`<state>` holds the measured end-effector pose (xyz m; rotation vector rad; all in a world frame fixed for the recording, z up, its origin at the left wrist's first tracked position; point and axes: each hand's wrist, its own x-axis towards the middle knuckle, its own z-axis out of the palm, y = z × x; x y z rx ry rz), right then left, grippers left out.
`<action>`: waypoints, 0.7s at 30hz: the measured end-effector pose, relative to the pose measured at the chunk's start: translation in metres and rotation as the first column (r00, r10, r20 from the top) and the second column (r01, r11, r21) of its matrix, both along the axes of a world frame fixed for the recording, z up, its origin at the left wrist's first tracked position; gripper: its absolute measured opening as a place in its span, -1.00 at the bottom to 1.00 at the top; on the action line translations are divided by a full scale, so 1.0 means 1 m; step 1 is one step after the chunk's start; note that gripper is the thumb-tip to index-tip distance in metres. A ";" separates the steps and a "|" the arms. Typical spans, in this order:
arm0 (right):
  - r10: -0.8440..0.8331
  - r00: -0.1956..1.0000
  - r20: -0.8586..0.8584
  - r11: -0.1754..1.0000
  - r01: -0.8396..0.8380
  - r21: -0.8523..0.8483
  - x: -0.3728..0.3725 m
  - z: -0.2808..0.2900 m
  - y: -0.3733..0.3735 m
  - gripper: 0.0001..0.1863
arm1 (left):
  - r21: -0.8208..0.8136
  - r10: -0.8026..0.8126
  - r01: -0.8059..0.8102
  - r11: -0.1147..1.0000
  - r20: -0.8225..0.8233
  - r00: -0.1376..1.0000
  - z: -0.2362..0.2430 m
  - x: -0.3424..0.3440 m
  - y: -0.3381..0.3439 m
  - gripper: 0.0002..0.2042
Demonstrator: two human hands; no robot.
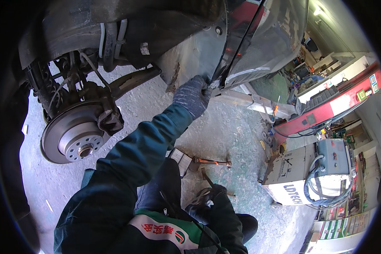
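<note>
My left hand [192, 96], in a grey speckled glove, reaches up with curled fingers gripping the lower edge of the scuffed metal body panel [194, 55] beside the dark car door [262, 42]. My right hand [217, 191], low near my bent leg, is closed on a thin dark tool [206, 177]; its full shape is unclear. Just above it on the floor lie an orange-and-black handled hammer [216, 162] and a pale slatted rectangular piece [180, 161].
To the left hang an exposed brake disc [61, 144] and suspension arm [127, 82]. At right are a red lift arm [326, 110], a wheeled machine [305, 169] with coiled hoses, and cluttered shelving [360, 178] along the wall.
</note>
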<state>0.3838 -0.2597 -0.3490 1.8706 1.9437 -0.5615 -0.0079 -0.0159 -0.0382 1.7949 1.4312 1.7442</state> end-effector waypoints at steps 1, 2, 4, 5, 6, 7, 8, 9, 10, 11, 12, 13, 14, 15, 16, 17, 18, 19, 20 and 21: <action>-0.123 0.992 0.013 0.991 0.123 -0.043 0.003 0.009 0.007 -0.85 | -0.015 -0.010 0.010 1.000 -0.007 1.000 0.001 0.000 -0.001 -0.83; -0.654 0.661 -0.368 0.757 0.564 -0.331 0.004 0.016 0.015 -0.85 | -0.005 -0.005 0.005 1.000 -0.004 1.000 0.002 0.000 -0.003 -0.84; -0.900 -0.203 -0.386 0.154 0.681 -0.716 0.007 0.030 0.031 -0.80 | 0.021 0.003 -0.003 1.000 0.000 1.000 0.002 0.000 -0.003 -0.84; -0.895 -0.060 -0.442 0.253 0.749 -0.612 0.009 0.035 0.039 -0.81 | 0.037 0.006 -0.006 0.999 -0.004 1.000 0.002 0.001 -0.003 -0.84; -0.876 0.052 -0.480 0.344 0.765 -0.544 0.011 0.039 0.045 -0.82 | 0.047 0.004 -0.004 0.999 -0.010 1.000 0.002 0.001 -0.004 -0.84; -0.858 0.127 -0.498 0.400 0.773 -0.493 0.014 0.041 0.051 -0.81 | 0.010 0.000 0.000 1.000 -0.013 1.000 0.003 0.001 -0.004 -0.84; -0.829 0.401 -0.389 0.544 0.738 -0.400 0.018 0.042 0.058 -0.79 | 0.049 0.032 -0.030 0.998 -0.039 0.999 0.003 0.001 -0.005 -0.84; -0.748 0.614 -0.252 0.662 0.667 -0.342 0.020 0.041 0.067 -0.76 | 0.023 0.050 -0.048 0.999 -0.066 0.997 0.003 0.001 -0.006 -0.84; -0.631 0.774 -0.047 0.747 0.591 -0.304 0.023 0.039 0.077 -0.73 | 0.002 0.070 -0.070 0.998 -0.093 0.993 0.004 0.001 -0.007 -0.84; -0.526 0.850 -0.029 0.821 0.499 -0.276 0.026 0.036 0.088 -0.73 | -0.017 0.078 -0.080 0.997 -0.103 0.992 0.006 0.001 -0.009 -0.83; -0.476 0.879 -0.023 0.853 0.456 -0.255 0.028 0.032 0.102 -0.73 | -0.033 0.089 -0.093 0.995 -0.113 0.990 0.007 0.001 -0.011 -0.82; -0.452 0.891 -0.044 0.871 0.430 -0.239 0.029 0.029 0.118 -0.73 | -0.048 0.100 -0.106 0.993 -0.123 0.987 0.009 0.001 -0.014 -0.81; -0.462 0.881 -0.101 0.876 0.435 -0.210 0.028 0.025 0.135 -0.73 | -0.053 0.109 -0.116 0.992 -0.117 0.987 0.011 0.001 -0.015 -0.81; -0.465 0.873 -0.147 0.879 0.437 -0.190 0.028 0.021 0.150 -0.72 | -0.062 0.115 -0.123 0.991 -0.112 0.987 0.013 0.001 -0.017 -0.81; -0.463 0.866 -0.191 0.884 0.434 -0.173 0.029 0.017 0.164 -0.72 | -0.071 0.120 -0.128 0.989 -0.105 0.987 0.014 0.001 -0.018 -0.81; -0.454 0.864 -0.219 0.889 0.426 -0.166 0.030 0.011 0.175 -0.72 | -0.087 0.128 -0.139 0.986 -0.120 0.984 0.014 0.002 -0.018 -0.81; -0.441 0.864 -0.241 0.896 0.413 -0.162 0.034 0.006 0.183 -0.72 | -0.101 0.138 -0.152 0.983 -0.136 0.981 0.013 0.002 -0.017 -0.82; -0.424 0.871 -0.249 0.905 0.394 -0.164 0.038 0.000 0.187 -0.72 | -0.121 0.151 -0.170 0.978 -0.148 0.977 0.011 0.003 -0.015 -0.82; -0.402 0.881 -0.251 0.914 0.369 -0.166 0.044 -0.006 0.188 -0.71 | -0.100 0.166 -0.183 0.978 -0.159 0.973 0.008 0.004 -0.013 -0.82; -0.379 0.891 -0.251 0.923 0.343 -0.176 0.051 -0.012 0.187 -0.71 | -0.087 0.182 -0.198 0.976 -0.168 0.969 0.004 0.005 -0.011 -0.82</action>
